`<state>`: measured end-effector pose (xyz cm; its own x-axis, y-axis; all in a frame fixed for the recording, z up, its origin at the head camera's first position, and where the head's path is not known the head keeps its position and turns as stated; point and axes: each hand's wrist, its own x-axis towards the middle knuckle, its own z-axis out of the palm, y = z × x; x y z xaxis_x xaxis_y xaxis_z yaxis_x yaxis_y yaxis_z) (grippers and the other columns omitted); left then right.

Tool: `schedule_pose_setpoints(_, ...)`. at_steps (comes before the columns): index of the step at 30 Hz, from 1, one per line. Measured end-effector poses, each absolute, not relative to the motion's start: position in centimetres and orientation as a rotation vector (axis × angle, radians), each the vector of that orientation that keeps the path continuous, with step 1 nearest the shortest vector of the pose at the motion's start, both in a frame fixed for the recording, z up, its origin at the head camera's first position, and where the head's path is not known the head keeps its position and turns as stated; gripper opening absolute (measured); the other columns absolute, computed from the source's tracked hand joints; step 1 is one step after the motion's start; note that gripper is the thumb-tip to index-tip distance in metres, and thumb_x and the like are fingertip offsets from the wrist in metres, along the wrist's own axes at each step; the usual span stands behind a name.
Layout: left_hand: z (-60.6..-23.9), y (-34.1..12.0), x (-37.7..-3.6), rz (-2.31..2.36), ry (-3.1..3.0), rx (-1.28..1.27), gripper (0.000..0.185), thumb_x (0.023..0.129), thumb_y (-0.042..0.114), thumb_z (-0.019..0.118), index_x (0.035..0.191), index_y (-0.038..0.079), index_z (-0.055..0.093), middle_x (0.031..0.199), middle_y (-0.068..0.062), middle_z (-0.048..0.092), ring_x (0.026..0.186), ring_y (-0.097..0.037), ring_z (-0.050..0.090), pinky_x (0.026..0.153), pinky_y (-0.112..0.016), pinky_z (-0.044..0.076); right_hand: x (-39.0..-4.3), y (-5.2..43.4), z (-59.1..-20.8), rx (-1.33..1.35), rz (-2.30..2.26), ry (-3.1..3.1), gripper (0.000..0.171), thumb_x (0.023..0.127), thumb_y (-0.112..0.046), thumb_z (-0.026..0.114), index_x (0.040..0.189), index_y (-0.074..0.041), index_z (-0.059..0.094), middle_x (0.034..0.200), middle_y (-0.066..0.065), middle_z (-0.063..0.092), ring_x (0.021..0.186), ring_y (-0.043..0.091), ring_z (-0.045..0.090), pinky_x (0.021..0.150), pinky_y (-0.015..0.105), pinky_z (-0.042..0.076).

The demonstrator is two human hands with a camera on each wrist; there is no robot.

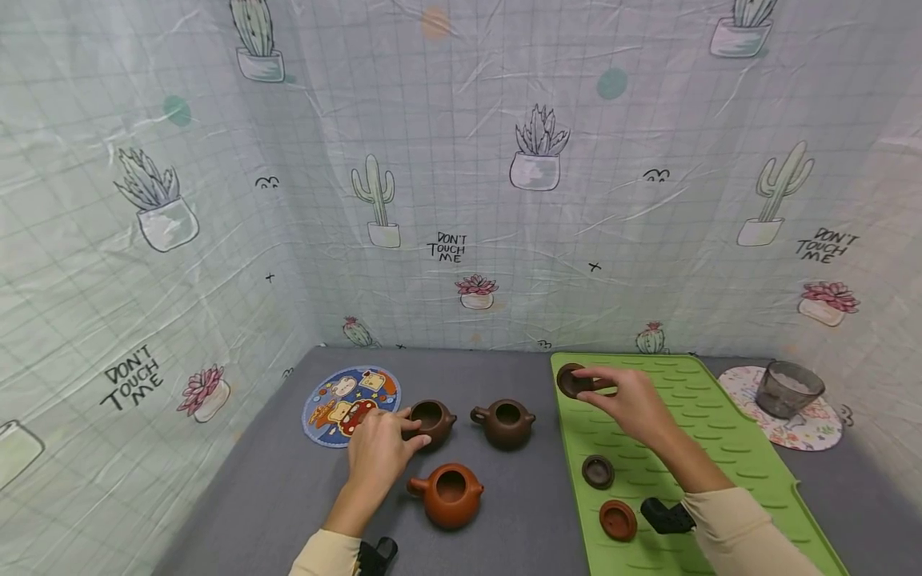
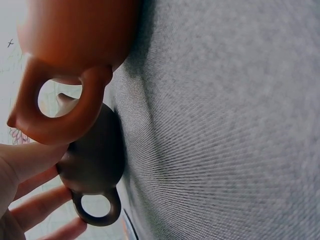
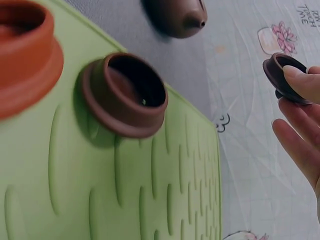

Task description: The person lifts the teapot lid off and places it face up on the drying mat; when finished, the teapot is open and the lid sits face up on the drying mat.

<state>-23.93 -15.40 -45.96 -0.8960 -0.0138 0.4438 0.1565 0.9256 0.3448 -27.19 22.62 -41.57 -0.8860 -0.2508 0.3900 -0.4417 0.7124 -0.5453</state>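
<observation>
My left hand is at the left side of a dark brown clay teapot, its thumb and fingers pinching the pot near its open top. In the left wrist view, fingers also lie beside that teapot's handle. A small dark teapot lid is pinched between the thumb and fingers of my right hand, at the far left corner of the green mat. The right wrist view has this lid with its hollow side up. An orange-brown teapot and another dark brown teapot stand lidless nearby.
On the green mat lie a dark lid and an orange-brown lid, hollow sides up. A grey translucent cup stands on a floral coaster at right. A blue cartoon mat lies far left. A printed curtain hangs behind.
</observation>
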Motion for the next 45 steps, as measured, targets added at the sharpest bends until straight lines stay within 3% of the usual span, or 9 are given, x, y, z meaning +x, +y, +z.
schedule_pose_setpoints(17,-45.8,-15.3,-24.0,-0.527,-2.651,-0.096,0.028,0.07,0.036,0.093,0.093,0.021,0.086,0.117,-0.001,0.078,0.095,-0.03,0.071,0.066,-0.042,0.055,-26.9,24.1,-42.6,0.598,0.88,-2.695,0.031,0.086,-0.008,0.079,0.116,-0.012,0.076,0.116,0.016,0.077,0.093,0.032,0.078,0.058,0.022,0.051)
schedule_pose_setpoints(25,-45.8,-15.2,-24.0,-0.531,-2.678,-0.079,0.029,0.07,0.036,0.093,0.093,0.021,0.086,0.118,0.0,0.078,0.096,-0.03,0.071,0.068,-0.043,0.055,-26.7,24.7,-43.6,0.637,0.902,-2.769,0.031,0.086,-0.009,0.079,0.117,-0.012,0.075,0.12,0.016,0.075,0.094,0.03,0.077,0.07,0.029,0.062)
schedule_pose_setpoints(33,-45.8,-15.2,-24.0,-0.533,-2.681,-0.072,0.029,0.07,0.036,0.093,0.094,0.021,0.086,0.118,0.0,0.078,0.095,-0.03,0.071,0.068,-0.043,0.055,-26.7,24.9,-44.3,0.636,0.925,-2.838,0.03,0.086,-0.01,0.079,0.115,-0.012,0.075,0.119,0.015,0.075,0.095,0.03,0.077,0.074,0.033,0.062)
schedule_pose_setpoints(45,-45.7,-15.3,-24.0,-0.529,-2.684,-0.066,0.03,0.071,0.037,0.093,0.095,0.021,0.085,0.119,0.0,0.078,0.096,-0.03,0.071,0.066,-0.042,0.055,-26.6,25.2,-45.3,0.684,0.95,-2.847,0.031,0.084,-0.007,0.08,0.115,-0.01,0.075,0.119,0.016,0.075,0.094,0.029,0.077,0.074,0.029,0.062)
